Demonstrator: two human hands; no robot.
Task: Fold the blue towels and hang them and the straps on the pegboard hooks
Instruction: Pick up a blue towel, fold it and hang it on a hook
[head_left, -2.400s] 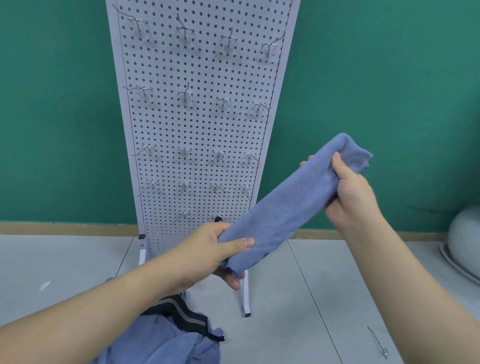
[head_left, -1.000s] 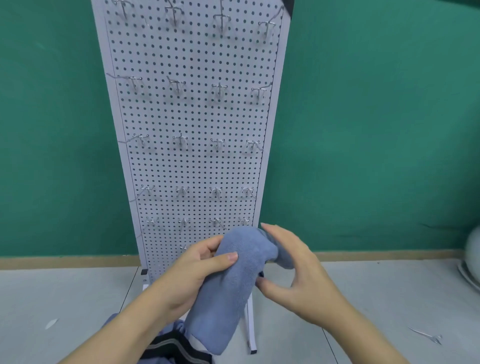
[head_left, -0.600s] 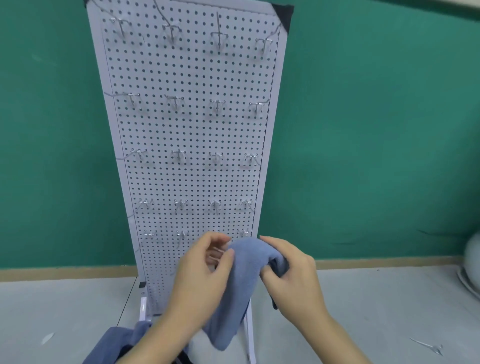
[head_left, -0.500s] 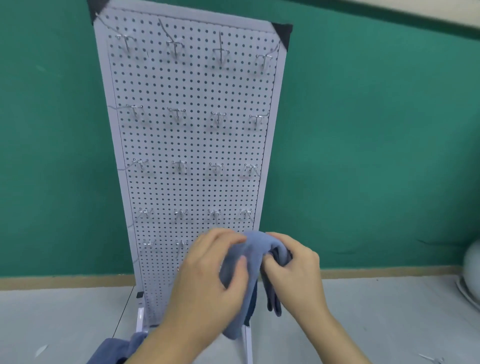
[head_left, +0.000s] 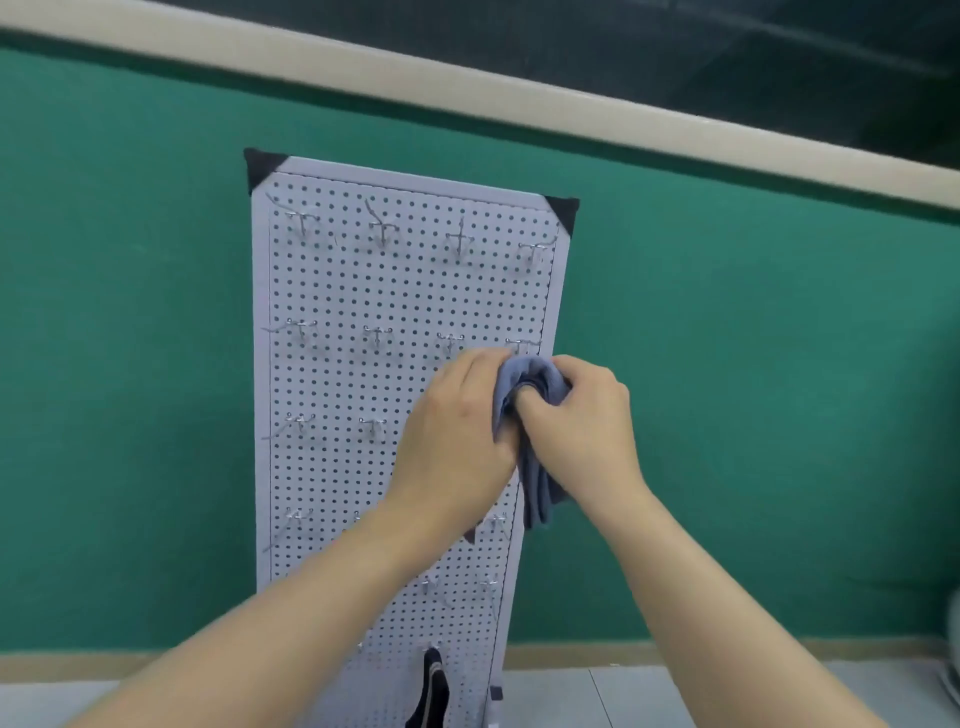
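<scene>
A folded blue towel (head_left: 530, 384) is bunched between both my hands in front of the white pegboard (head_left: 332, 374), just below a metal hook (head_left: 522, 345) in the second row at the right edge. My left hand (head_left: 457, 431) grips the towel's left side. My right hand (head_left: 582, 415) grips its right side, and the towel's ends hang down beneath it. A dark strap (head_left: 431, 696) hangs from a low hook at the board's bottom. Most of the towel is hidden by my hands.
Several bare metal hooks stand in rows across the pegboard. A green wall (head_left: 753, 389) is behind it, with a pale trim band above. The grey floor (head_left: 649, 696) shows at the bottom, and a pale rounded object at the far right edge.
Both hands have raised the folded towel from near the board's bottom rows to the second hook row at the right. The view tilted upward, so the floor pile is out of sight.
</scene>
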